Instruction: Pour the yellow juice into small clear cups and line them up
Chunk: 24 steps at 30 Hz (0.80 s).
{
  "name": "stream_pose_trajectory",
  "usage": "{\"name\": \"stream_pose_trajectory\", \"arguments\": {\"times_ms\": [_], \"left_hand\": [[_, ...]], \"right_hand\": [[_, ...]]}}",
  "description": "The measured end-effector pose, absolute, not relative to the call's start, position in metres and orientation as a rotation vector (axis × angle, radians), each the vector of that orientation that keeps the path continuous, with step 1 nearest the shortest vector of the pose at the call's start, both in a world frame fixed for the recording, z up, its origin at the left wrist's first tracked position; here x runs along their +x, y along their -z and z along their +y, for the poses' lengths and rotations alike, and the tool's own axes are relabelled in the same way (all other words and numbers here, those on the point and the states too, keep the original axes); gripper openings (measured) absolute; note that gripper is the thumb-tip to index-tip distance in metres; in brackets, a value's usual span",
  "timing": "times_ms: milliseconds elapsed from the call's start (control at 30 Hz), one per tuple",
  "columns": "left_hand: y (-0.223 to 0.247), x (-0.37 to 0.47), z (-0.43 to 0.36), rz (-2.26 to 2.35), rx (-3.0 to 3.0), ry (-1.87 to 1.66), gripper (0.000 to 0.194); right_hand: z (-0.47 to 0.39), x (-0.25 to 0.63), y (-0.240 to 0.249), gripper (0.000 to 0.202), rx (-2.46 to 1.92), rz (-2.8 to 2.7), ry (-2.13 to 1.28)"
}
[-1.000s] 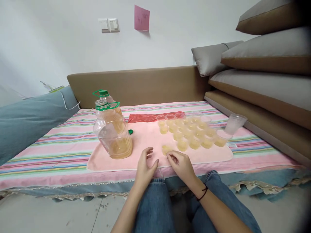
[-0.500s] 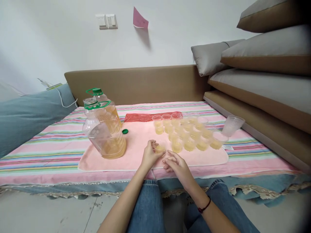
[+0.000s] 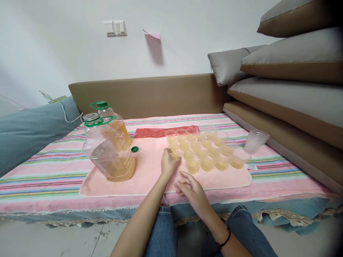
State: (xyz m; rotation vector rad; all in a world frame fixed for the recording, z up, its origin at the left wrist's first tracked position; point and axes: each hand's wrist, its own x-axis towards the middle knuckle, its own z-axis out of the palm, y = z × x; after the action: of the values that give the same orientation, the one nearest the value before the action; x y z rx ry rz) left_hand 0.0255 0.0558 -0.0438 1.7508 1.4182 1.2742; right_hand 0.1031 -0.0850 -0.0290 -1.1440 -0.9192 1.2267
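My left hand (image 3: 169,162) is closed around a clear plastic cup (image 3: 175,156) with pale yellow liquid, at the left side of the grouped cups. Behind and between the fingers, part of that cup is hidden. Just to the right and nearer to me, my right hand (image 3: 190,187) hovers with fingers loosely bent and apart, holding nothing. Several filled cups (image 3: 207,164) stand in close rows on a pink mat (image 3: 150,171). On the mat's left stands an uncapped jug (image 3: 118,164), partly filled with yellow liquid. A green cap (image 3: 134,149) lies beside it.
A second jug (image 3: 122,125) with a green cap is behind the first. Stacked cups (image 3: 255,141) lean at the right, near piled cushions (image 3: 284,92). Red plastic (image 3: 152,132) lies behind the mat. Striped cloth (image 3: 53,160) covers the seat.
My left hand has carried the cup away from me, toward the back rows. My right hand has separated from it and drawn back slightly. The view has shifted a little.
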Motion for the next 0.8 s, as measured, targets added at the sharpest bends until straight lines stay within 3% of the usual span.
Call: {"name": "stream_pose_trajectory", "arguments": {"times_ms": [333,633,800], "left_hand": [[0.047,0.034,0.057,1.54,1.705,-1.307,0.044],[0.053,0.029,0.052,1.495,1.678,-1.392,0.064],[0.043,0.025,0.03,1.444,1.688,-1.437,0.06]], "right_hand": [[-0.087,0.103,0.025,0.049,-1.148,-0.978,-1.186],[-0.088,0.107,0.026,0.049,-1.133,-1.014,-1.148],[-0.092,0.117,0.016,0.038,-1.113,-1.041,-1.034]]}}
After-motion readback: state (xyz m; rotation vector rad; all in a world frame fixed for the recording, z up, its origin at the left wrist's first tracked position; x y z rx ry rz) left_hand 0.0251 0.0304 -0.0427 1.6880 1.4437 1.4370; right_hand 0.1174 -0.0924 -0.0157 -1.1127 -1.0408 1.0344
